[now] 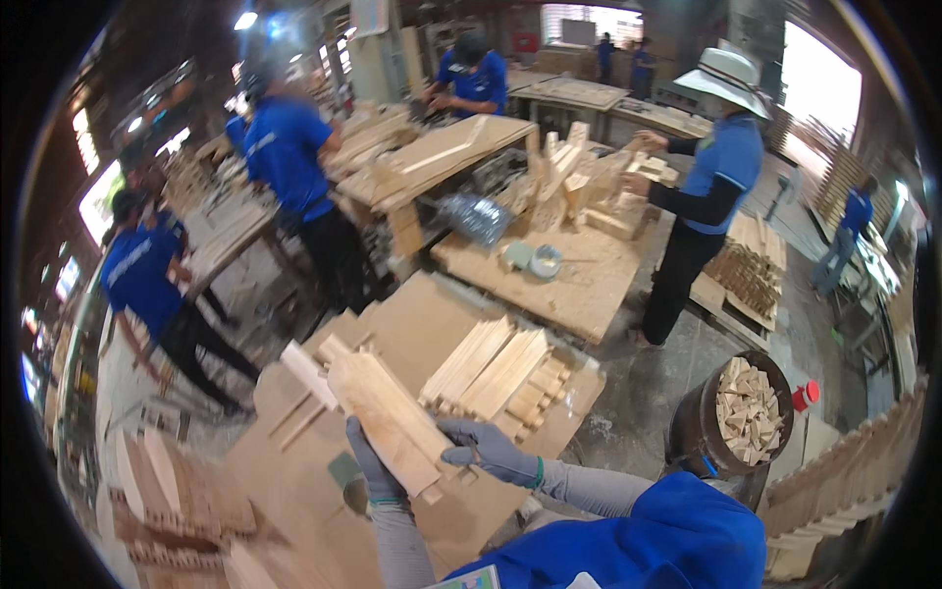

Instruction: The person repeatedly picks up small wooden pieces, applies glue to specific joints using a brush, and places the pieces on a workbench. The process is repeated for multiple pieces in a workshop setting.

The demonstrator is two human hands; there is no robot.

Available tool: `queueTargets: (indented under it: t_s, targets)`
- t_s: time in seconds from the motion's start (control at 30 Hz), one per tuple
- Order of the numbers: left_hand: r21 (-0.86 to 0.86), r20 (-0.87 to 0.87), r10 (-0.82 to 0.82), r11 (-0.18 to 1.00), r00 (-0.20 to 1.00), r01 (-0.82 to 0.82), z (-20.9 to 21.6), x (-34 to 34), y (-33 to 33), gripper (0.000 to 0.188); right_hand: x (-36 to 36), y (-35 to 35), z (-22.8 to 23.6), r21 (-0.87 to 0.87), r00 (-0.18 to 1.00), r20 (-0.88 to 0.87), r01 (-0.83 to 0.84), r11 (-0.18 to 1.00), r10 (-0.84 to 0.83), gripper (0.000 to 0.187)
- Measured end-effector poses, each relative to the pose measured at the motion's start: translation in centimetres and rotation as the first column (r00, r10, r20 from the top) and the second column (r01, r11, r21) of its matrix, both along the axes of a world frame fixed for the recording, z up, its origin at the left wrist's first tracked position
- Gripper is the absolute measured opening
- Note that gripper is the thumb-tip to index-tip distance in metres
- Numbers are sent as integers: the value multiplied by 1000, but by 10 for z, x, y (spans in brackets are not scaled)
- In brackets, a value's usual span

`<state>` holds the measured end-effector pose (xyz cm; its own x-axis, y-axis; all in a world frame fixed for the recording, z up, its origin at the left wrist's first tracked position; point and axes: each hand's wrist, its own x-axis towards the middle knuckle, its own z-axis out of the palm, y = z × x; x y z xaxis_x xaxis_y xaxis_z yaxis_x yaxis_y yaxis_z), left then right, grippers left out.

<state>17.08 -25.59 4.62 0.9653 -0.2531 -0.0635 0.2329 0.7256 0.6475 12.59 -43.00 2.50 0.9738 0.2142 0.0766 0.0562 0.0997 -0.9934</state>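
Observation:
A flat, light wooden piece [385, 414] with a narrow end is held up over a low plywood worktable [412, 324]. My left hand [371, 471], in a grey glove, grips its lower left edge from beneath. My right hand [488, 453], also gloved, pinches its lower right end. Behind it lies a neat stack of wooden slats [496, 373] on the table. Another shaped wooden piece [307, 373] rests just left of the held one.
A dark barrel [746, 412] full of wood offcuts stands to the right. Several people in blue shirts work at benches behind; one in a white hat [714, 187] stands by a table of wooden blocks [579, 187]. More stacked wood lies at lower left [182, 501].

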Motion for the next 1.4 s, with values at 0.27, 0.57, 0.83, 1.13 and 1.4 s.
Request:
queueTargets:
  t_s: [0.27, 0.57, 0.83, 1.13, 1.4]
  targets:
    - [1, -134, 136, 991, 982, -137, -30, -80, 110, 41, -72, 95, 7, -593, 909, 302, -57, 803, 287, 55]
    - [448, 49, 60, 891, 997, -75, 18, -175, 180, 63, -66, 202, 62, 274, 979, 46, -203, 940, 198, 58]
    - [411, 51, -49, 911, 997, 24, 15, -202, 203, 81, -81, 218, 73, 343, 949, -19, -289, 894, 314, 53]
    - [372, 14, -117, 923, 993, 103, 13, -200, 198, 85, -78, 215, 65, 320, 954, -66, -259, 912, 294, 53]
    - [392, 0, -147, 910, 989, 136, 9, -194, 200, 93, -76, 213, 61, 270, 980, -3, -192, 943, 200, 52]
